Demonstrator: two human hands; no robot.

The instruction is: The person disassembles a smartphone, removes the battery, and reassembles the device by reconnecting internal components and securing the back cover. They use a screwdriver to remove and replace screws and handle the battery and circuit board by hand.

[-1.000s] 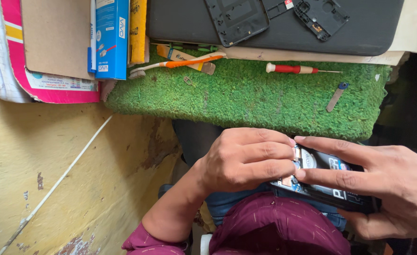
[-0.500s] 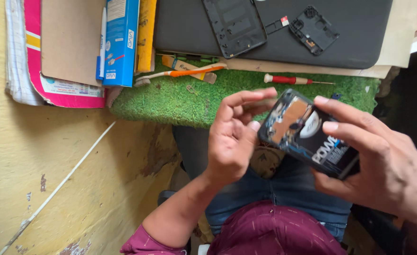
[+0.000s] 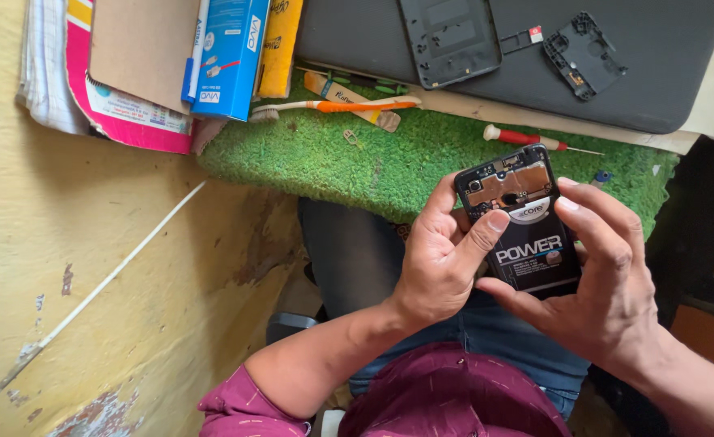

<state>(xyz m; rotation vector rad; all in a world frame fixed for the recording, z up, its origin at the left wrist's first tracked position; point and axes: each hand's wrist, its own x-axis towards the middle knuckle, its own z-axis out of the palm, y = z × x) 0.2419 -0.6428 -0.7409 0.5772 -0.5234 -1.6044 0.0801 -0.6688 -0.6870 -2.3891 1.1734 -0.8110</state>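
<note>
1. Since half a second ago, I see the opened phone (image 3: 521, 220) turned more upright between both hands, its bare back facing me.
2. At far left, a stack of papers and boxes (image 3: 142, 69) lies on the desk's green mat (image 3: 357, 162).
3. An orange toothbrush (image 3: 337, 106) lies on the mat beside it.
4. My left hand (image 3: 438, 255) pinches the phone, thumb pressed on its back.
5. A red screwdriver (image 3: 527, 138) lies just above the phone.
6. My right hand (image 3: 604, 279) grips the phone's right edge, fingers curled over it.
</note>
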